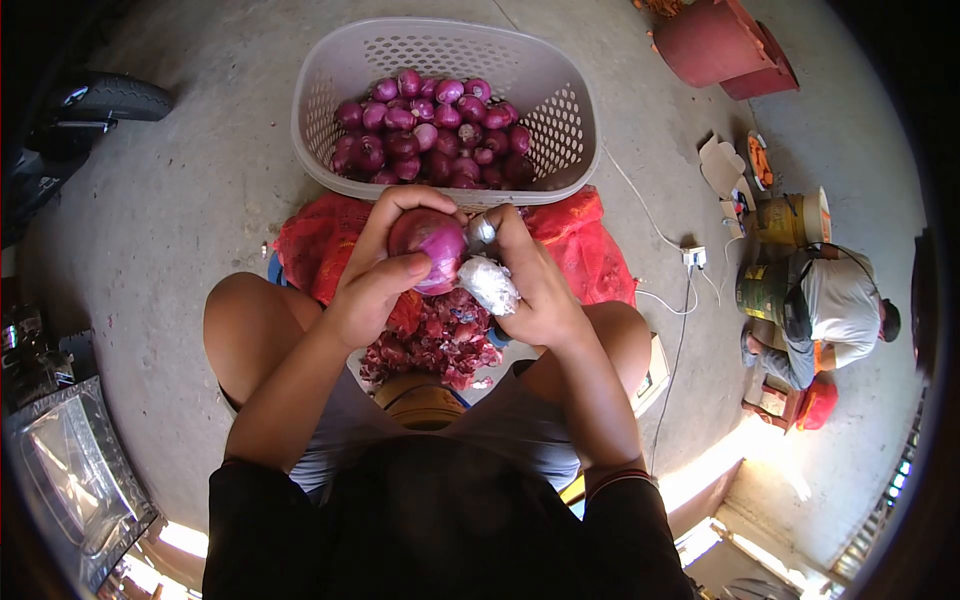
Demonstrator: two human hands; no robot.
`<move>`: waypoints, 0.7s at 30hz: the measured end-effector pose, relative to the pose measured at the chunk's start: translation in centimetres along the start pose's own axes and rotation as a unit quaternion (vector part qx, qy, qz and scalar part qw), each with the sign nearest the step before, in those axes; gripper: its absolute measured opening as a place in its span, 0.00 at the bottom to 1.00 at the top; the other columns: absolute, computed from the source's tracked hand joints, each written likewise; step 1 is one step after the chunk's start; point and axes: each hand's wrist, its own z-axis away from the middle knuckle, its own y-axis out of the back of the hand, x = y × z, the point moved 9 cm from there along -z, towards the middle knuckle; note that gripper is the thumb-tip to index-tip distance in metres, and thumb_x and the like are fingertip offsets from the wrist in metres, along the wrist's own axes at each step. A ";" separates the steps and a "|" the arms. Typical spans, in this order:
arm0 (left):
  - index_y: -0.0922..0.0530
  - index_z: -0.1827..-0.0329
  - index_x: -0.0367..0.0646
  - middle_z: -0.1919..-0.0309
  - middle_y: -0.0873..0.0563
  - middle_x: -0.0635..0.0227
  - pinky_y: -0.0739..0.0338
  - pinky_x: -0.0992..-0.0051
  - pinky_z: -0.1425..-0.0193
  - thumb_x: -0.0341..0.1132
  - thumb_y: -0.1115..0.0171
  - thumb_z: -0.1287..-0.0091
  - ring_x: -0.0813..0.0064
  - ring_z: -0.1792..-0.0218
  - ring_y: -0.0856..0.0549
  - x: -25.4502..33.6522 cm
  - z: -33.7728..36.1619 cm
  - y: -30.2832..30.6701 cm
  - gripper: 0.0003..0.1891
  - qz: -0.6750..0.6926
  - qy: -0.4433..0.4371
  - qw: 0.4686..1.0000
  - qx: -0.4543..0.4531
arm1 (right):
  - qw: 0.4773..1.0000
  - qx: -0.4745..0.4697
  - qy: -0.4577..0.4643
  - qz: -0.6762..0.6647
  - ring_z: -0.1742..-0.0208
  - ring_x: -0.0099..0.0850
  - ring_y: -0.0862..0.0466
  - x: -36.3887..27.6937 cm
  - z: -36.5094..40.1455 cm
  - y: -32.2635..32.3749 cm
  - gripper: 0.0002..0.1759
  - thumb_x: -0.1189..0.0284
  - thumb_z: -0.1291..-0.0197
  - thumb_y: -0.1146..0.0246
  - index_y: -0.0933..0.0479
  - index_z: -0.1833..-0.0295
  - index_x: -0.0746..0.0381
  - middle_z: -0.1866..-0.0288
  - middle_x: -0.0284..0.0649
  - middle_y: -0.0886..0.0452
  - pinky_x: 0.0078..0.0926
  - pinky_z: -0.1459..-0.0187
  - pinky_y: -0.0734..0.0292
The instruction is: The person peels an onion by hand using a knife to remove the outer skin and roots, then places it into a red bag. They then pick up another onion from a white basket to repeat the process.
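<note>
My left hand point(362, 295) is closed around a large red onion point(418, 232), its thumb across the front. At the onion's right side is my right hand point(548, 290), its fingers curled in. Silvery wrapping covers its thumb point(488, 284) and the tip of its index finger point(481, 234); whatever lies between them is hidden. Below both hands, between my knees, is a heap of dark red onion skins point(430, 348). Red mesh sacking point(585, 250) spreads out behind it. Beyond stands a grey perforated basket point(312, 95) holding many red onions point(425, 138).
A white cable runs along the floor to a power strip point(694, 257) on the right. Further right, a co-worker point(840, 305) bends beside buckets point(785, 218). Red tubs point(705, 45) stand at the upper right. A tyre point(120, 97) shows at the left.
</note>
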 end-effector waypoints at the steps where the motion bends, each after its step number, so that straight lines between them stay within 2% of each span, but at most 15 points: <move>1: 0.36 0.44 0.37 0.49 0.27 0.57 0.35 0.71 0.40 0.44 0.44 0.44 0.69 0.46 0.27 0.1 0.0 -0.1 0.28 0.013 -0.005 1.000 -0.005 | 1.000 0.002 0.000 0.004 0.63 0.50 0.22 0.1 0.1 0.0 0.22 0.70 0.47 0.39 0.41 0.52 0.65 0.67 0.51 0.25 0.39 0.64 0.29; 3: 0.36 0.42 0.38 0.50 0.27 0.60 0.34 0.72 0.40 0.39 0.43 0.44 0.73 0.46 0.27 0.2 0.0 -0.2 0.27 0.040 -0.014 0.999 -0.014 | 1.000 0.006 0.001 0.011 0.63 0.35 0.22 0.4 0.4 0.1 0.20 0.67 0.44 0.39 0.37 0.51 0.64 0.61 0.45 0.25 0.31 0.58 0.28; 6: 0.36 0.42 0.38 0.50 0.27 0.60 0.34 0.72 0.40 0.39 0.43 0.45 0.73 0.47 0.27 0.2 0.0 0.0 0.27 0.051 -0.018 0.998 -0.014 | 1.000 0.018 0.015 0.005 0.63 0.55 0.21 0.3 0.4 0.6 0.26 0.70 0.50 0.37 0.42 0.49 0.65 0.69 0.53 0.24 0.42 0.65 0.28; 9: 0.36 0.42 0.38 0.50 0.27 0.60 0.34 0.72 0.40 0.38 0.43 0.45 0.73 0.47 0.27 0.1 -0.1 0.2 0.28 0.060 -0.015 0.998 -0.010 | 0.998 0.050 0.020 -0.045 0.63 0.50 0.20 0.9 0.1 1.1 0.28 0.67 0.49 0.35 0.42 0.48 0.64 0.67 0.50 0.23 0.38 0.62 0.27; 10: 0.36 0.42 0.38 0.50 0.27 0.61 0.34 0.72 0.40 0.38 0.43 0.45 0.73 0.47 0.27 0.1 0.0 0.2 0.28 0.056 -0.017 0.998 -0.011 | 0.995 0.042 0.011 -0.086 0.62 0.45 0.19 1.6 0.0 0.8 0.29 0.65 0.49 0.34 0.41 0.47 0.64 0.65 0.48 0.23 0.35 0.60 0.27; 13: 0.36 0.42 0.38 0.50 0.27 0.61 0.34 0.73 0.40 0.38 0.43 0.45 0.73 0.47 0.27 0.1 0.0 0.2 0.27 0.042 -0.019 0.999 -0.015 | 0.998 0.016 -0.008 -0.061 0.62 0.44 0.19 1.9 0.0 0.5 0.29 0.66 0.48 0.35 0.42 0.47 0.64 0.65 0.49 0.23 0.35 0.61 0.27; 16: 0.36 0.42 0.39 0.49 0.27 0.62 0.35 0.73 0.40 0.37 0.43 0.45 0.73 0.47 0.27 0.2 0.0 0.1 0.27 0.019 -0.019 0.999 -0.019 | 0.995 -0.001 -0.011 -0.101 0.62 0.43 0.19 1.2 -0.1 0.1 0.28 0.66 0.47 0.35 0.42 0.48 0.64 0.66 0.48 0.23 0.34 0.61 0.27; 19: 0.35 0.42 0.39 0.49 0.28 0.62 0.35 0.73 0.40 0.37 0.44 0.45 0.73 0.46 0.28 0.0 0.0 0.0 0.26 0.001 -0.023 0.999 -0.024 | 0.996 0.005 0.007 -0.094 0.64 0.44 0.19 1.3 -0.1 -0.2 0.26 0.68 0.47 0.36 0.43 0.49 0.64 0.68 0.48 0.24 0.35 0.63 0.27; 21: 0.35 0.43 0.39 0.49 0.28 0.62 0.35 0.73 0.40 0.36 0.44 0.45 0.74 0.46 0.28 0.0 0.0 0.0 0.26 0.002 -0.024 0.999 -0.026 | 0.996 -0.022 -0.020 -0.083 0.65 0.47 0.19 1.2 -0.1 -0.3 0.25 0.71 0.48 0.38 0.43 0.50 0.65 0.69 0.50 0.24 0.37 0.65 0.28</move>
